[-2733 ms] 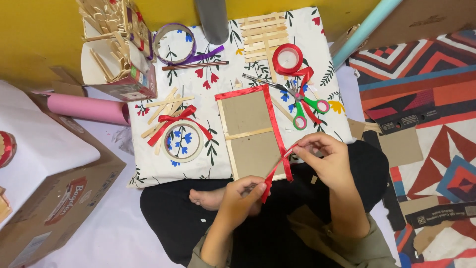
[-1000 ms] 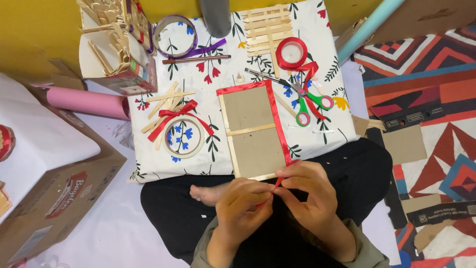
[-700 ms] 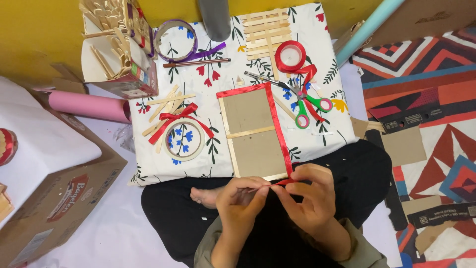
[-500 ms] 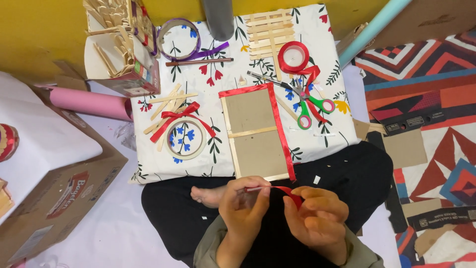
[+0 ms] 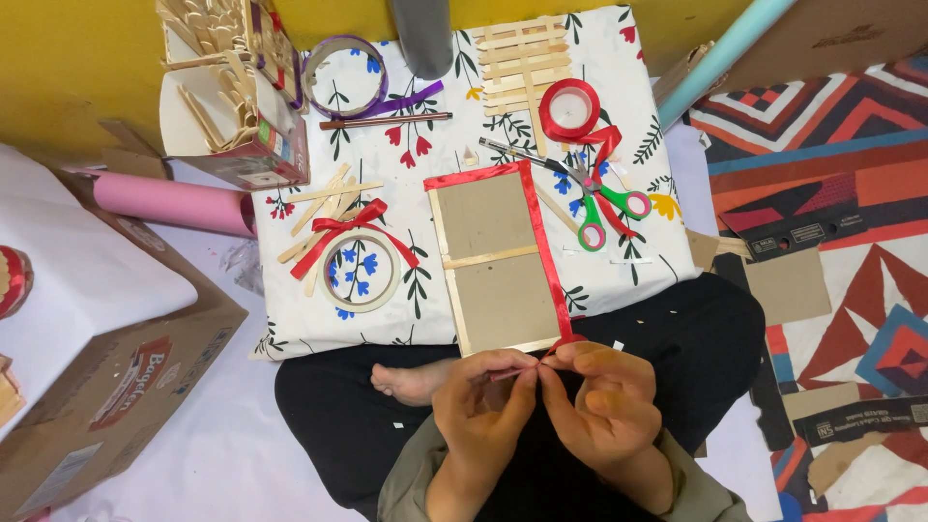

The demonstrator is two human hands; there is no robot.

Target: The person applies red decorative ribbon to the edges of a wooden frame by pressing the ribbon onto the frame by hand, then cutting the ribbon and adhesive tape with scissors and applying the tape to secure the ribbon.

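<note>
One scissors – two ribbon spools – one cardboard frame – two paper rolls.

place: home craft corner on the floor | signs: patterned mat, floral cloth, scissors, ribbon spool

Bright, even light; sharp, soft shadows.

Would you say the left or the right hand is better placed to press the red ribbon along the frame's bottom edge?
Probably the right hand: it sits directly below the corner where the red ribbon ends on the cardboard frame. The left hand pinches the loose end.
</note>
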